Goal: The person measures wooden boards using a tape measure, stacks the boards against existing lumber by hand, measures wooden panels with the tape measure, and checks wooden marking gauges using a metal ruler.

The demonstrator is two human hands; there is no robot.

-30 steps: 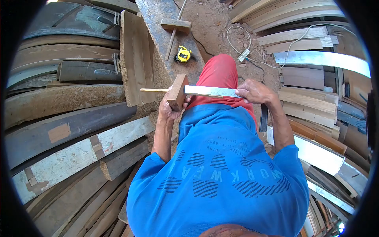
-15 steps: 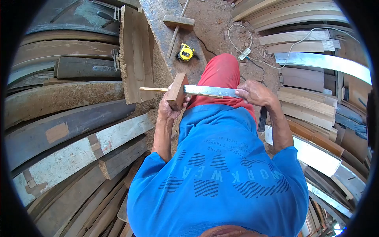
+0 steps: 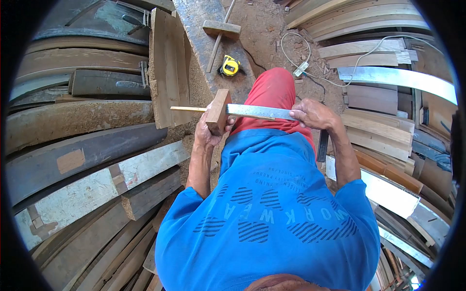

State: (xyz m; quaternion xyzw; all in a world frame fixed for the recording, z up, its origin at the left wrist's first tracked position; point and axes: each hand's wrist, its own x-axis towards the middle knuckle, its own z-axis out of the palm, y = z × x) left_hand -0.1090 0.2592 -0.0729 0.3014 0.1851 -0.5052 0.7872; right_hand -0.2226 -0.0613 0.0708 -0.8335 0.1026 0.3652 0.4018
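Note:
My left hand point(image 3: 208, 130) is closed around the reddish-brown wooden block point(image 3: 219, 111) of a marking gauge. The gauge's thin, pale stem point(image 3: 187, 108) passes through the block and juts out to the left. A steel ruler point(image 3: 257, 111) lies along the stem's other side, its left end against the block. My right hand point(image 3: 310, 114) pinches the ruler's right end between thumb and fingers. Both tools are over my red-clad thigh. Ahead, on the worn bench point(image 3: 196, 24), are a yellow tape measure point(image 3: 230, 66) and a second marking gauge point(image 3: 222, 29).
Stacked boards point(image 3: 77, 114) crowd the left side, with an upright plank point(image 3: 167, 68) beside the bench. More timber point(image 3: 374, 126) is piled on the right. A white cable with a socket block point(image 3: 301, 68) crosses the dirt floor point(image 3: 264, 36).
Almost nothing differs. The whole view has shifted very slightly, while both hands keep their hold on the gauge and the ruler.

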